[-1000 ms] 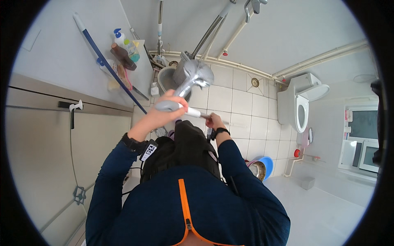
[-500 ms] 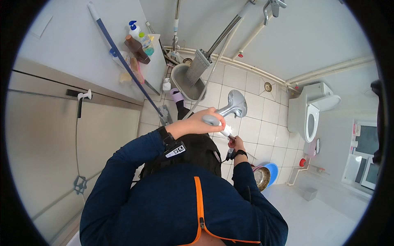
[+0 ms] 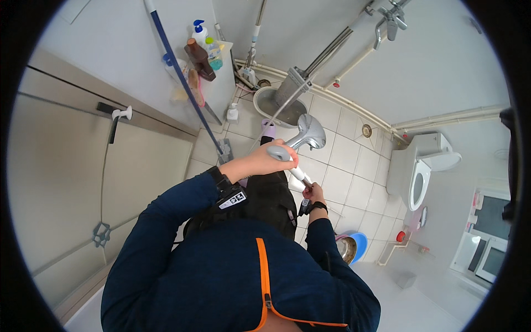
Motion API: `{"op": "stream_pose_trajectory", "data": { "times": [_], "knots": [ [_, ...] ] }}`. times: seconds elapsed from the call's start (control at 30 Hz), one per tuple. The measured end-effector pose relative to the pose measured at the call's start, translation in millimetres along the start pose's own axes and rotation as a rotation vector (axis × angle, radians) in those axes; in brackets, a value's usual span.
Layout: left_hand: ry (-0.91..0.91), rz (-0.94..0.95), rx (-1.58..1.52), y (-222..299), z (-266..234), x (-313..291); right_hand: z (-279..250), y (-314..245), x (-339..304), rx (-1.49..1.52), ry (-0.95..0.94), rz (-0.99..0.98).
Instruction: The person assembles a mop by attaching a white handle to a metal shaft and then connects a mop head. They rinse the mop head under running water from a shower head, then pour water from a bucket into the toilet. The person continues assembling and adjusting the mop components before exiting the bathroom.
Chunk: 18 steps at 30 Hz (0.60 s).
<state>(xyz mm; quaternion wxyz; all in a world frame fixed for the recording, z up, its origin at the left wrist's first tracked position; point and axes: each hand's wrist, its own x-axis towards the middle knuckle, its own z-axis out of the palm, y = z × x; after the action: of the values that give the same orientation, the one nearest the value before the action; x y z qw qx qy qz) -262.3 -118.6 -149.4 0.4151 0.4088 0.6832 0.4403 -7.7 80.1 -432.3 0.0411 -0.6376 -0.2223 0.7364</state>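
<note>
My left hand (image 3: 265,159) is closed around a chrome shower head (image 3: 311,133), whose round face tilts away to the right. In the same grip is the upper end of a pole (image 3: 297,173) with a grey rounded cap, a white sleeve and a metal section below. My right hand (image 3: 314,193) is closed on the metal section lower down. The pole's far end is hard to make out behind my hands. A pale hose (image 3: 290,98) passes behind the left hand. Beyond my hands, a grey flat mop (image 3: 292,86) stands in an oval bucket (image 3: 259,107) of murky water.
A blue-handled pole (image 3: 171,55) leans at the left near a ledge with several bottles (image 3: 200,59). A white pump bottle (image 3: 232,114) stands on the tiled floor. The toilet (image 3: 418,185) has its lid up at the right. A steel basin (image 3: 347,248) and a blue basin (image 3: 360,247) sit by my right elbow.
The view has shifted, so the bucket, mop and bottles appear farther right. Both hands sit slightly more to the left, keeping the same grips on the shower head and pole.
</note>
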Motion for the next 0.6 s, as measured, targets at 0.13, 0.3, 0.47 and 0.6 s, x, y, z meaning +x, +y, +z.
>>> {"op": "stream_pose_trajectory", "data": {
  "times": [0.13, 0.3, 0.47, 0.6],
  "knots": [
    [-0.020, -0.033, -0.010, 4, -2, 1, -4, -4, 6, -0.052, -0.024, 0.007],
    [0.015, -0.036, 0.011, 13, -2, 9, -9, -12, 3, -0.041, -0.040, 0.054],
    [0.049, 0.041, -0.021, 12, -3, 32, -9, -50, -25, -0.410, -0.108, 0.005],
    [0.056, -0.050, -0.037, 16, -7, 54, -4, -119, -57, -0.666, -0.168, 0.131]
  ]
}}
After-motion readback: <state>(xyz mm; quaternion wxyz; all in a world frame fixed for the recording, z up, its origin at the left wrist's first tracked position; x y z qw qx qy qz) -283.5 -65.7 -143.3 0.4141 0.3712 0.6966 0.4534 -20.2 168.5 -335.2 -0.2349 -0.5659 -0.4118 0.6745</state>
